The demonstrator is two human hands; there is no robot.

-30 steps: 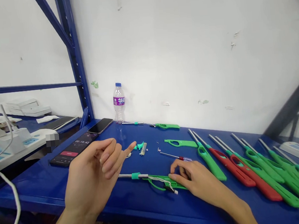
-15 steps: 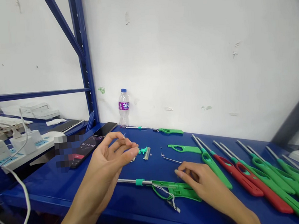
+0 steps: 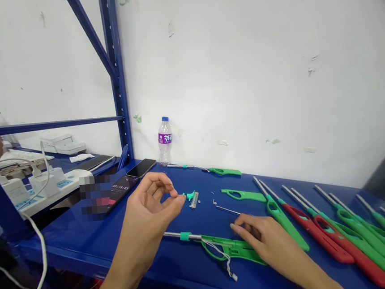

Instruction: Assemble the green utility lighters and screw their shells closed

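Note:
My left hand [image 3: 150, 206] is raised above the blue table [image 3: 96, 236], thumb and forefinger pinched together; anything between the tips is too small to make out. Just beyond them lie a teal part [image 3: 190, 195] and a clear part [image 3: 194, 200]. My right hand [image 3: 263, 235] has curled fingers, low over the table. A thin metal rod [image 3: 228, 210] runs behind its forefinger, which hides the far end and any grip on it. Below, between the hands, lies an opened green lighter body [image 3: 233, 247] with a metal tube and white wires [image 3: 228, 260].
Several green and red lighters [image 3: 332, 240] lie at the right. Behind are a green half shell [image 3: 246, 195], another lighter piece [image 3: 227, 172] and a bottle [image 3: 165, 140]. Two phones [image 3: 141, 168] and a white power strip [image 3: 70, 180] are left, beside a blue post [image 3: 118, 79].
The view has shifted, so the table's things appear slightly right and lower. My left thumb and forefinger have come together. My right hand keeps its place beside the rod.

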